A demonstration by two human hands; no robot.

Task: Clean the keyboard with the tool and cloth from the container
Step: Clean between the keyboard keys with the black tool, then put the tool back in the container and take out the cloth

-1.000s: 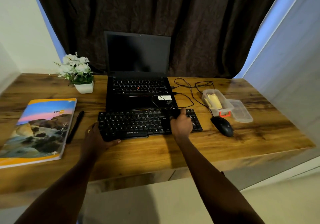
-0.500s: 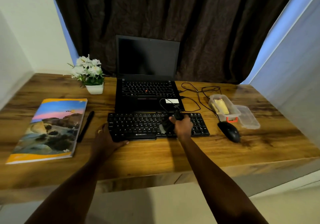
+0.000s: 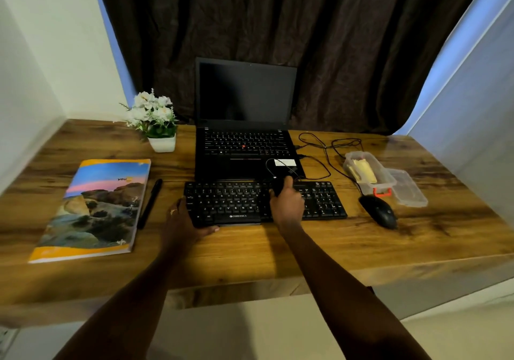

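Note:
A black keyboard (image 3: 236, 201) lies on the wooden desk (image 3: 278, 248) in front of the laptop. My left hand (image 3: 182, 222) grips the keyboard's front left corner, thumb along its front edge. My right hand (image 3: 286, 204) holds a small black cleaning tool (image 3: 277, 186) over the keys right of the keyboard's middle. A clear plastic container (image 3: 370, 172) stands open at the right with a yellow cloth (image 3: 363, 172) inside. Its lid (image 3: 409, 187) lies beside it.
An open black laptop (image 3: 244, 137) stands behind the keyboard, with cables (image 3: 325, 151) trailing right. A black mouse (image 3: 379, 211) sits right of the keyboard. A book (image 3: 97, 206), a black pen (image 3: 150, 202) and a potted white flower (image 3: 155, 120) are on the left.
My right hand with the tool has shifted slightly over the keys. The camera view has moved, so the desk sits further right in frame. My left hand stays on the keyboard's corner.

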